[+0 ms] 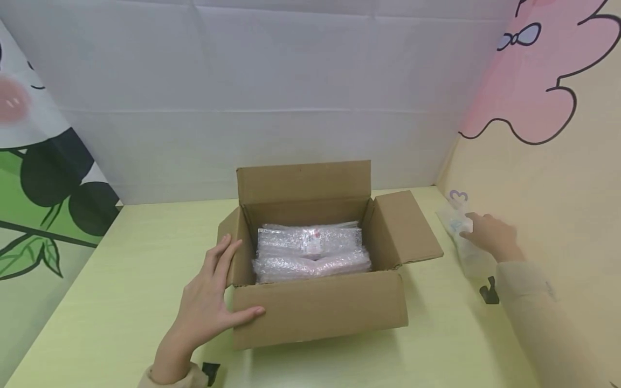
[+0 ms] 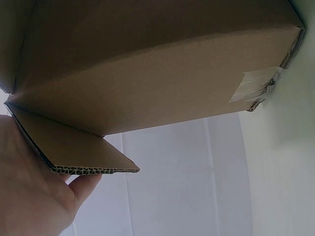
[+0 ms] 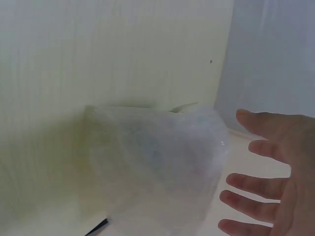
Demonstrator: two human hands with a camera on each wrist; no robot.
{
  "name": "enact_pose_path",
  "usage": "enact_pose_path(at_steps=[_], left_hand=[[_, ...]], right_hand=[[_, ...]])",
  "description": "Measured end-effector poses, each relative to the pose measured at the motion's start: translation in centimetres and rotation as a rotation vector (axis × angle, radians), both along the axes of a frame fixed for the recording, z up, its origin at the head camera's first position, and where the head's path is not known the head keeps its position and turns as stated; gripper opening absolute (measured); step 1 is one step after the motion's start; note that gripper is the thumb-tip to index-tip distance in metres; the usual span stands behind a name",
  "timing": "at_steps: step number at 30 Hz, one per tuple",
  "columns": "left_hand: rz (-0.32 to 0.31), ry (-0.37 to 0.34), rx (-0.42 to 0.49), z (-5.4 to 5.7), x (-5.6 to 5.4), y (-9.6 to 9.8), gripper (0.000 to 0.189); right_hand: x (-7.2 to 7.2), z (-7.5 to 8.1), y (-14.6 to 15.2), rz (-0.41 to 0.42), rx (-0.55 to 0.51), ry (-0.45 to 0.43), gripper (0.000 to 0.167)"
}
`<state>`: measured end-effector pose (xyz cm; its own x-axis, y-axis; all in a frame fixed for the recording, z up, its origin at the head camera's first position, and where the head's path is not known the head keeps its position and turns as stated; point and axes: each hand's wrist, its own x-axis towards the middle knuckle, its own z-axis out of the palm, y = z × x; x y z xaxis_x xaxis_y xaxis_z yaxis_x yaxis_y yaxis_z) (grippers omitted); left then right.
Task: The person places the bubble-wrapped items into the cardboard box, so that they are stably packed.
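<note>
A cardboard box (image 1: pixel 320 312) stands with its flaps folded outward. Bubble-wrapped packages (image 1: pixel 312 253) lie inside it. My left hand (image 1: pixel 206 302) rests against the box's near left corner, fingers extended along the left flap and thumb across the front flap. In the left wrist view, that hand (image 2: pixel 37 191) lies beside a cardboard flap (image 2: pixel 74 142). On the right, my right hand (image 1: pixel 495 234) hovers at a translucent plastic bag (image 1: pixel 468 253) that has a purple heart-shaped piece at its top. Spread fingers of the right hand (image 3: pixel 275 182) appear next to the bag (image 3: pixel 157 167), apart from it.
Box and bag are on a pale yellow-green table (image 1: pixel 131 280). A white backdrop (image 1: pixel 291 81) rises behind, with printed side panels left and right. Small black pieces show near both wrists. Clear tape (image 2: pixel 253 86) is stuck on the box's side.
</note>
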<state>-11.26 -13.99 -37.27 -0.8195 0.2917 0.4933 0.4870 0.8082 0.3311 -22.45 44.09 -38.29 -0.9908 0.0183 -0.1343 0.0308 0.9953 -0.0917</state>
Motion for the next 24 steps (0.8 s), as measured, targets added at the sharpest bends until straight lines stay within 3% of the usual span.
enact_pose_path(at_steps=[10, 15, 24], left_hand=[[-0.002, 0.000, 0.000, -0.1, 0.0, 0.0, 0.118], [-0.003, -0.006, 0.004, 0.0, 0.0, 0.0, 0.117], [0.004, -0.005, -0.005, 0.0, 0.0, 0.0, 0.117]], right_hand=[[1.0, -3.6, 0.2, -0.083, -0.061, 0.034, 0.068], [1.6, -4.6, 0.3, -0.101, -0.100, 0.077, 0.058], [1.3, -5.4, 1.0, -0.140, -0.131, 0.134, 0.065]])
